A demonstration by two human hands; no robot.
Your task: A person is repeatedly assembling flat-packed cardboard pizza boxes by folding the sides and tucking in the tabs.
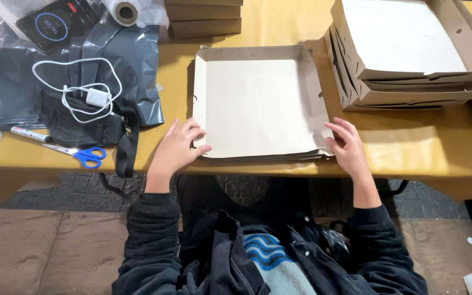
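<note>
A shallow cardboard box tray [258, 104] with raised side flaps lies on the yellow table [411, 153], on top of a few flat cardboard sheets. My left hand [177, 147] rests at the tray's near left corner, fingers spread on its edge. My right hand [346, 146] touches the near right corner, fingertips at the flap. Neither hand lifts anything.
A stack of folded box trays [411, 54] stands at the right rear. Left of the tray lie a grey plastic bag [110, 49], a black pouch [83, 123], a white charger cable [83, 93], blue scissors [86, 155], a marker [31, 135], a phone [55, 23] and a tape roll [125, 11].
</note>
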